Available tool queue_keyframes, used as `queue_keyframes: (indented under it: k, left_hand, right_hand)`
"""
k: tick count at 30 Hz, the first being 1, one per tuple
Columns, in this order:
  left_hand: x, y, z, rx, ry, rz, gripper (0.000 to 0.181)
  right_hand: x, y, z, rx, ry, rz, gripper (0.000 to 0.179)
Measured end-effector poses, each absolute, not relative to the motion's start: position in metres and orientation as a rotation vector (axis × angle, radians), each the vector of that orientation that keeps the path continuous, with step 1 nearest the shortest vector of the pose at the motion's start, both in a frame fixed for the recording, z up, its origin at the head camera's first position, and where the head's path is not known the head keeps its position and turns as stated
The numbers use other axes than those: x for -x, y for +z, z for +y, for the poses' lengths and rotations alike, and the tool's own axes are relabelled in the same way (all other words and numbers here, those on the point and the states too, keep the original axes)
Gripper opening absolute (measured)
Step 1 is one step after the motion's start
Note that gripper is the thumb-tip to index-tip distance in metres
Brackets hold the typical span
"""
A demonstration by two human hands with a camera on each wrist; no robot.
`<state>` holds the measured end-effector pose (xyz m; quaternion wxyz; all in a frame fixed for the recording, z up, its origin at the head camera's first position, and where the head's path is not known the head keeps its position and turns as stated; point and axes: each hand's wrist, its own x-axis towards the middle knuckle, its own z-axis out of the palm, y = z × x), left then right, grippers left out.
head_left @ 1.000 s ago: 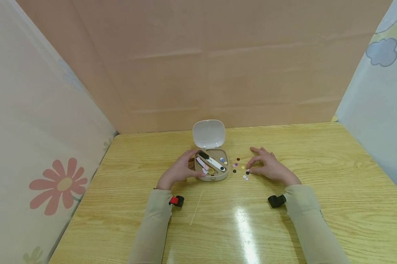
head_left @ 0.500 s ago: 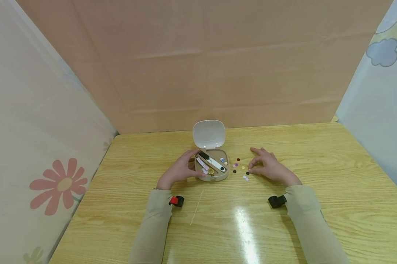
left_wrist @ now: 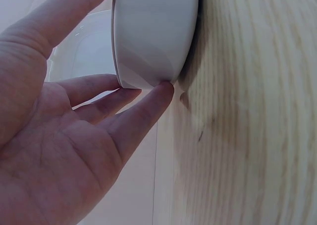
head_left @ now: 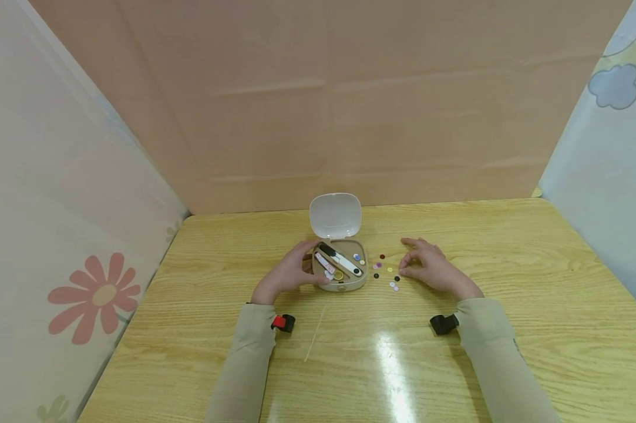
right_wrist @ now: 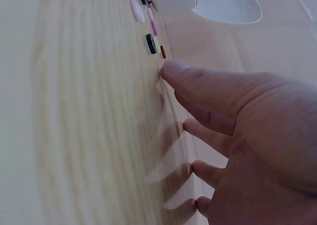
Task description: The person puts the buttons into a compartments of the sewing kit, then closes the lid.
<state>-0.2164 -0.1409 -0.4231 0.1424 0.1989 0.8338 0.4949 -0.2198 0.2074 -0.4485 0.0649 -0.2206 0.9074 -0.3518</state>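
A small off-white box (head_left: 356, 284) stands mid-table with its hinged lid (head_left: 335, 216) raised. My left hand (head_left: 288, 273) grips its left side, thumb at the front rim; in the left wrist view, several fingertips touch the box wall (left_wrist: 153, 31). In its compartments lie a slim black-and-white tool (head_left: 344, 262), a pink-and-white strip (head_left: 325, 262), a yellow ring (head_left: 338, 275) and a few buttons. My right hand (head_left: 430, 270) is low over the table, thumb and forefinger close together beside a black button (head_left: 397, 279). I cannot tell whether a button is between those fingertips.
Between box and right hand lie several loose buttons, among them a dark red button (head_left: 382, 257), a yellow button (head_left: 390, 269) and a white button (head_left: 392, 284). A thin pale stick-like strip (head_left: 316, 332) lies nearer the front. Papered walls (head_left: 328, 106) enclose the table's back and sides.
My right thumb and forefinger have shifted slightly to the right, away from the black button. The left hand keeps its hold, and the box and loose buttons stay in place.
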Motion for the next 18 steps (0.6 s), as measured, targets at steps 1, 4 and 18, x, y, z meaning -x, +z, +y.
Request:
queue_keyframes:
  k: [1, 4, 18]
  left_hand:
    - [0.2166, -0.4233, -0.1409, -0.573, 1.428, 2.405, 0.092]
    - [0.2169, -0.4235, -0.1409, -0.569, 1.431, 2.402, 0.091]
    - [0.2171, -0.424, -0.141, -0.55, 1.415, 2.408, 0.092]
  right_hand:
    - [0.2199, -0.4485, 0.2073, 0.662, -1.058, 2.741, 0.005]
    - [0.22, -0.4479, 0.207, 0.654, -1.056, 2.745, 0.005]
    - [0.2181, -0.4431, 0.2035, 0.622, -1.069, 2.755, 0.008]
